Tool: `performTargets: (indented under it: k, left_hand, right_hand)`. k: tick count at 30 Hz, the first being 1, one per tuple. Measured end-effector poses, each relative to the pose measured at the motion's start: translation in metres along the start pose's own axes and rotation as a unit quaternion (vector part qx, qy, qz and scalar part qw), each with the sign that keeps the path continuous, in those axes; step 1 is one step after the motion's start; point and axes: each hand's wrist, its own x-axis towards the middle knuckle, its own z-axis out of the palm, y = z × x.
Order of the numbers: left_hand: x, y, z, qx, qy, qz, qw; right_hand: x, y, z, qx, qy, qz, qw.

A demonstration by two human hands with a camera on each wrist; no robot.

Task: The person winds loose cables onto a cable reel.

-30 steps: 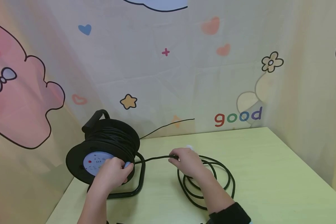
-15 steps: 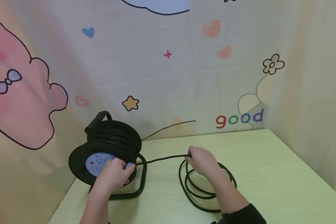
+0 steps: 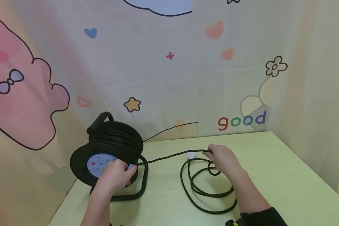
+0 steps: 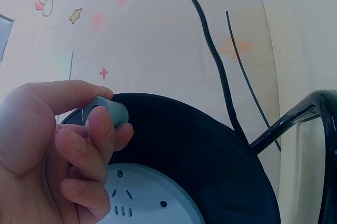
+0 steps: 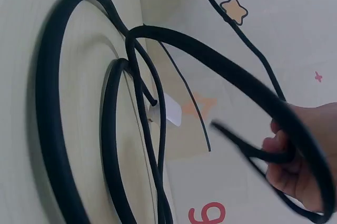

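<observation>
A black cable reel (image 3: 78, 164) stands at the left of the table, cable wound thickly round its drum. Its front carries a pale blue socket panel (image 4: 152, 197). My left hand (image 3: 117, 175) pinches the blue-grey crank knob (image 4: 119, 113) at the rim between thumb and fingers. From the reel a black cable (image 3: 169, 156) runs rightward, raised off the table, to my right hand (image 3: 224, 160), whose fingers curl round it. Past that hand the cable drops into loose loops (image 3: 183, 182) on the table. A white plug (image 5: 171, 110) lies behind the loops at the cable's end.
The reel's black tube stand (image 3: 143, 185) reaches out toward the front right. A pale green table (image 3: 274, 175) backs onto a printed cloth (image 3: 186, 78), which also hangs at the left and right. Part of a black wrist device (image 3: 234, 223) shows at the bottom edge.
My right hand has moved right along the cable, so the stretch from the reel is longer and the plug shows below it. My left hand stays at the knob.
</observation>
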Motion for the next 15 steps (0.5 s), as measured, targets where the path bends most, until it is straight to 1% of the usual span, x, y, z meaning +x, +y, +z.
performTargets:
  k: [3, 6, 7, 9, 11, 12, 13, 14, 15]
  left_hand:
    - [0.002, 0.001, 0.000, 0.002, -0.001, -0.003, 1.0000]
    - [0.003, 0.002, 0.001, 0.005, -0.005, -0.003, 1.0000]
    - [0.003, 0.003, 0.001, 0.005, -0.007, -0.002, 1.0000]
    - [0.004, 0.002, 0.001, 0.008, -0.007, 0.000, 0.9999]
    - [0.003, 0.002, 0.001, 0.013, -0.008, 0.001, 0.9999]
    - [0.003, 0.002, 0.001, 0.015, -0.009, 0.002, 0.9998]
    - [0.002, 0.002, 0.000, 0.016, -0.010, 0.001, 0.9998]
    - [0.002, 0.002, 0.000, 0.017, -0.012, 0.001, 0.9998]
    - [0.001, 0.002, 0.000, 0.018, -0.013, 0.000, 0.9997]
  right_hand:
    - [0.001, 0.003, -0.003, 0.042, 0.018, 0.010, 0.9989]
    - [0.003, 0.004, -0.007, 0.109, 0.011, 0.031, 0.9935]
    - [0.003, 0.004, -0.008, 0.136, 0.004, 0.043, 0.9897]
    - [0.004, 0.003, -0.011, 0.196, -0.010, 0.068, 0.9783]
    - [0.003, 0.002, -0.013, 0.236, -0.021, 0.086, 0.9677]
    - [0.003, 0.002, -0.014, 0.248, -0.025, 0.092, 0.9642]
    - [0.003, 0.001, -0.015, 0.253, -0.026, 0.093, 0.9627]
    - [0.002, 0.001, -0.015, 0.257, -0.026, 0.092, 0.9615]
    - [0.002, 0.002, -0.016, 0.255, -0.025, 0.088, 0.9626]
